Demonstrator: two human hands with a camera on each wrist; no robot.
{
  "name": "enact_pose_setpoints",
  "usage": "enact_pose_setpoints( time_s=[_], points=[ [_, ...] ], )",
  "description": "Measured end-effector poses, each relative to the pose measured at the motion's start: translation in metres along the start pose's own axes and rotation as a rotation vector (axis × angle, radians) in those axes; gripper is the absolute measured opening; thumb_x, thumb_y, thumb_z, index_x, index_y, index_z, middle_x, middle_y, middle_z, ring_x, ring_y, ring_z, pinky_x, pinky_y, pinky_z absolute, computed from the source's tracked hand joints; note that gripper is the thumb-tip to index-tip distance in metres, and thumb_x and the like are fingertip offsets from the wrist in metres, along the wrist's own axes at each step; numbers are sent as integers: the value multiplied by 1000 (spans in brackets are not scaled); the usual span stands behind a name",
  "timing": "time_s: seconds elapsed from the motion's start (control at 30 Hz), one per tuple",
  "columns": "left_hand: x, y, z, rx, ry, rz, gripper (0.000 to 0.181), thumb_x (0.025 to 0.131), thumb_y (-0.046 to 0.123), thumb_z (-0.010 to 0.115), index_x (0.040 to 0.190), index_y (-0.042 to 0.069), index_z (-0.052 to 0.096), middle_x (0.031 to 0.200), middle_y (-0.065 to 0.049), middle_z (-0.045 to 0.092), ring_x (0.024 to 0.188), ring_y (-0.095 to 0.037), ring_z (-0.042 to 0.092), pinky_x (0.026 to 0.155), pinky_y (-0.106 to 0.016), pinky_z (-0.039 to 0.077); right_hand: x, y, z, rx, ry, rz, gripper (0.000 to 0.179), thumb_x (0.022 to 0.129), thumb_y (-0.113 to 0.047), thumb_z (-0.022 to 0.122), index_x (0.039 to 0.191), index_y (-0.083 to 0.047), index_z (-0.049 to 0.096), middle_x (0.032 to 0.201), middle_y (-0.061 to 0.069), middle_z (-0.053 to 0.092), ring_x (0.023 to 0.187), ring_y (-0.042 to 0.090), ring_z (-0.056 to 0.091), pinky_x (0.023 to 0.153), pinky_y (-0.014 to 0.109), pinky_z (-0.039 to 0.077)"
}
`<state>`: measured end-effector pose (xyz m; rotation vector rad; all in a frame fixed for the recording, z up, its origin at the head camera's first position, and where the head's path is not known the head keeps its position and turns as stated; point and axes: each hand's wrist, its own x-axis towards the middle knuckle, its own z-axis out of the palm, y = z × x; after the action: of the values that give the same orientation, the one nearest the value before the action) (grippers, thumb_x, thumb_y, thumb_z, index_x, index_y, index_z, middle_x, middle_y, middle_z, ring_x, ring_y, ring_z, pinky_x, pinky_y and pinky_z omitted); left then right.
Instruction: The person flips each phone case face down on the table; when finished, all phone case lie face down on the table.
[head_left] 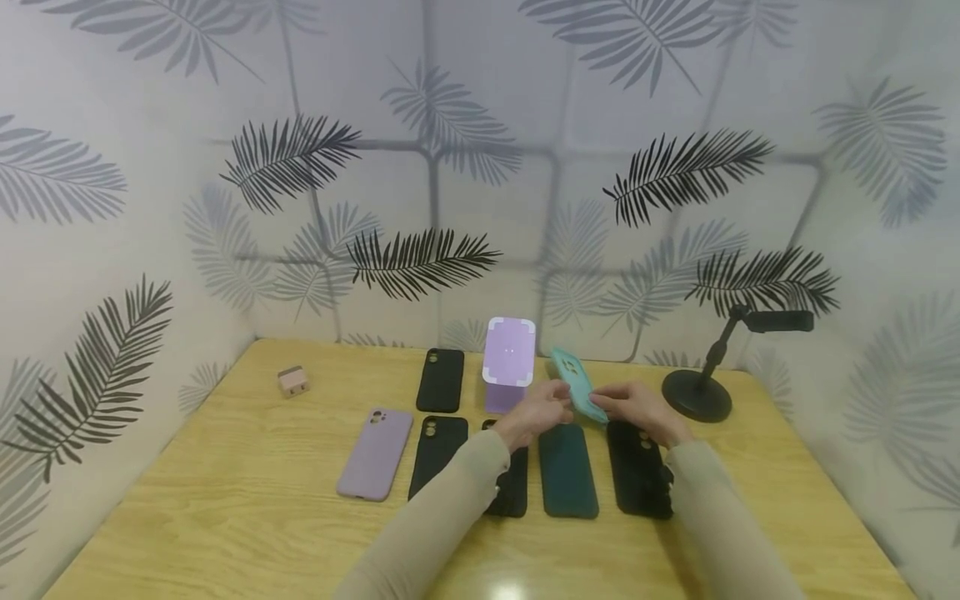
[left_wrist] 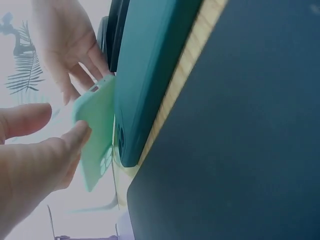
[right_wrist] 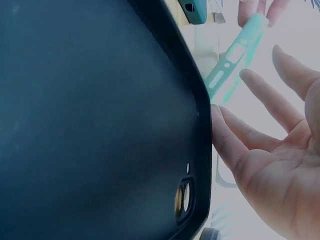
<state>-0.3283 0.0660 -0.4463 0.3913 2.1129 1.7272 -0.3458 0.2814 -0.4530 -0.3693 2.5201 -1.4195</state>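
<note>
A mint-green phone case point(head_left: 576, 385) is tilted between both hands at the back of the table. The left hand point(head_left: 542, 410) touches its left side with extended fingers; in the left wrist view the thumb stands apart from the case. At the case's right lower end is the right hand point(head_left: 637, 407), its fingers spread in the right wrist view. Below the hands lie a dark teal phone case point(head_left: 567, 473) and a black phone case point(head_left: 636, 475), partly covered by the right hand and sleeve. Whether the mint case's low edge touches the table, I cannot tell.
Another black case point(head_left: 512, 487) lies partly under the left arm, beside a second one point(head_left: 441, 446). Further left is a lilac case point(head_left: 375, 454). Behind stand a lilac stand point(head_left: 510, 354) and a black case point(head_left: 441, 380). A pink charger point(head_left: 293, 381) and black folding stand point(head_left: 697, 394) flank them.
</note>
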Motion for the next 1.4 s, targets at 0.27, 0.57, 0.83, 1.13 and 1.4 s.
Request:
enact_pose_setpoints(
  time_s=[0.27,0.57,0.83,1.13,1.4],
  points=[
    [2,3,3,-102,-15,22,61,88,-11,51,147,-1,39,152,-19,40,142,-32,38,117,-49,31,4,-3,6,5,-6,27,48,100,-41,55,120,1,68,123,17,67,116,29,63,100,47,50],
    [3,2,4,-97,-24,29,64,85,-16,47,141,12,51,150,-9,44,142,-30,37,116,-50,32,8,-10,10,15,37,74,53,98,-49,54,110,0,70,91,3,68,93,20,63,85,37,53],
    [4,1,4,4,-27,20,58,89,-14,45,142,12,51,148,-8,49,142,-29,39,114,-47,36,9,-8,8,138,39,90,48,97,-43,59,107,3,65,73,-1,56,73,16,57,82,38,54],
    [5,-2,2,93,-19,1,55,89,-7,51,143,4,48,147,-13,49,139,-31,42,113,-47,37,9,-6,3,176,82,56,50,102,-23,52,139,10,45,116,21,67,89,16,70,88,42,58],
    [5,-6,-2,117,-11,-61,56,89,-4,54,144,4,46,148,-20,44,134,-34,43,110,-51,38,7,-4,0,159,120,22,51,99,-12,57,142,10,41,117,29,64,85,24,71,82,41,60]
  ],
)
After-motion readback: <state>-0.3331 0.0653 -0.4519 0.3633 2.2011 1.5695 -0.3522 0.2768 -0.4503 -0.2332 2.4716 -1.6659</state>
